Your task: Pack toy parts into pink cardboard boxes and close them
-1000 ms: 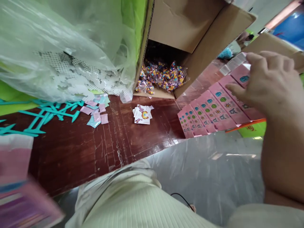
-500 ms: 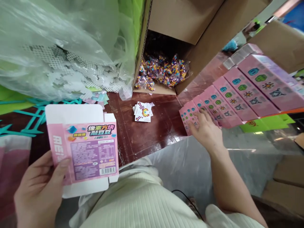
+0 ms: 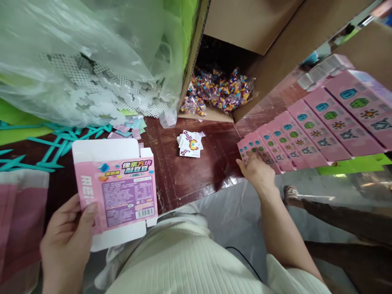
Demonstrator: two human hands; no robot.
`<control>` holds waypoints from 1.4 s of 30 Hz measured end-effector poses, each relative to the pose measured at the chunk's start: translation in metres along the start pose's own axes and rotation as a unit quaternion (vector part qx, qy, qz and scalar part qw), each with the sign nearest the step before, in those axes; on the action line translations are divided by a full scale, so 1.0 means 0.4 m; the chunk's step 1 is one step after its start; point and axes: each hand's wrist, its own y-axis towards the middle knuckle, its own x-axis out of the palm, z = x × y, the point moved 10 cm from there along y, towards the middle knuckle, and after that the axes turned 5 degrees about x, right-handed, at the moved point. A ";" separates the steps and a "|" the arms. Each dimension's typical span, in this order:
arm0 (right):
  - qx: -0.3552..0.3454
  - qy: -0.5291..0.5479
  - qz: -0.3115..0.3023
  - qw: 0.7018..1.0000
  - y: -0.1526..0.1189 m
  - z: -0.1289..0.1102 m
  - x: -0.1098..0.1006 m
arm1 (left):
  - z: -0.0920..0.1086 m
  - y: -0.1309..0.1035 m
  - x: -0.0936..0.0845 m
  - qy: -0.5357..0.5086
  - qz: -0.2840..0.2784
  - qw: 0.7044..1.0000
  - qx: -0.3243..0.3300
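At the lower left of the frame, I have the left hand (image 3: pixel 69 237) pinching a pink carton (image 3: pixel 122 196) by its left edge, thumb over the front and fingers behind. That edge grip leaves the printed panel uncovered and the white flaps free at top and bottom; the carton looks flat, or nearly so. Right of centre, my right hand (image 3: pixel 259 169) reaches to the near end of the row of pink boxes (image 3: pixel 333 126), its thumb parted from the fingers; I cannot tell whether the fingertips press on a box. The boxes stand side by side along the desk (image 3: pixel 214 171), probably so that each is easy to reach. Between the hands, a little pile of printed cards (image 3: pixel 190 143) lies near mid-frame. Farther left are small sachets (image 3: pixel 134 132), partly hidden by the carton, and a tangle of turquoise sticks (image 3: pixel 56 151). Across the upper left, a clear bag (image 3: pixel 107 32) seems to keep loose white grid pieces (image 3: pixel 128 90) together, while the cardboard box (image 3: pixel 239 24) at top centre opens toward me, presumably for access to its colourful bagged bits (image 3: pixel 223 92).
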 end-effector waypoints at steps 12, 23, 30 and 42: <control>-0.558 0.369 0.136 0.731 -0.373 -0.673 -0.149 | 0.118 -0.048 0.183 -0.075 -0.129 0.977 0.151; -0.470 0.507 -0.010 0.722 -0.257 -0.680 -0.026 | -0.006 0.030 0.167 -0.176 -0.232 0.956 0.018; -0.418 0.540 -0.381 0.622 -0.266 -0.683 0.151 | 0.010 0.027 0.222 -0.232 -0.370 0.896 0.083; -0.481 0.567 -0.229 0.628 -0.254 -0.668 0.016 | 0.146 0.084 0.178 -0.201 -0.229 0.949 0.086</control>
